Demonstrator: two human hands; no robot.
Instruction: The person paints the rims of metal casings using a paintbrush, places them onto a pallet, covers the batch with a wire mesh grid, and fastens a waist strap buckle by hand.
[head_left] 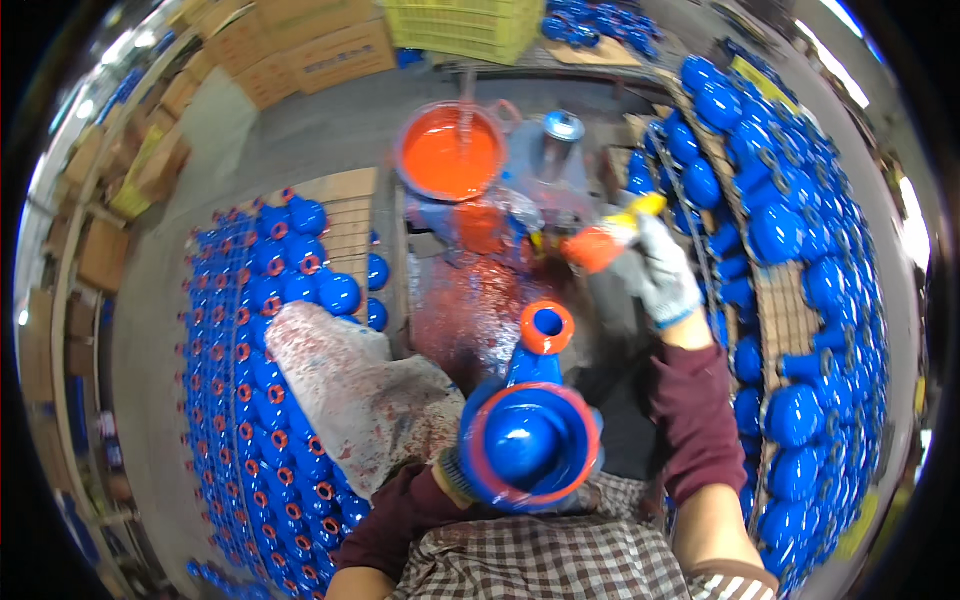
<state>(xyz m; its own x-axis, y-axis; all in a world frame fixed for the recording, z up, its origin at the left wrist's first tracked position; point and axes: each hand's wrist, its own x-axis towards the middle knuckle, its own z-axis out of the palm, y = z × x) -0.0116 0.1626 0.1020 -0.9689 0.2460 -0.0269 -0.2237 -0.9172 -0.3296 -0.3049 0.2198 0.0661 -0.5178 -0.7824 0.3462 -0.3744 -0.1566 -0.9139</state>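
Note:
My right hand (665, 272), in a pale work glove, is closed on a paintbrush (628, 215) with a yellow handle and orange-coated bristles, held up to the right of the bench. In front of my body is a blue-painted metal casting (525, 440) with a wide round bowl and a short neck. Orange paint covers its neck ring, and reddish orange marks part of the bowl's rim. My left hand (452, 476) supports the casting from its left side; the casting hides its fingers. A round pan of orange paint (408, 160) stands beyond, on the paint-smeared bench (440, 310).
Rows of blue castings with orange rings (285, 440) fill a rack at left. More blue castings (795, 410) crowd the right-hand rack. A metal can (563, 135) stands beside the pan. A spattered cloth (350, 390) lies left of the casting. Behind are cartons (320, 65) and a yellow crate (465, 30).

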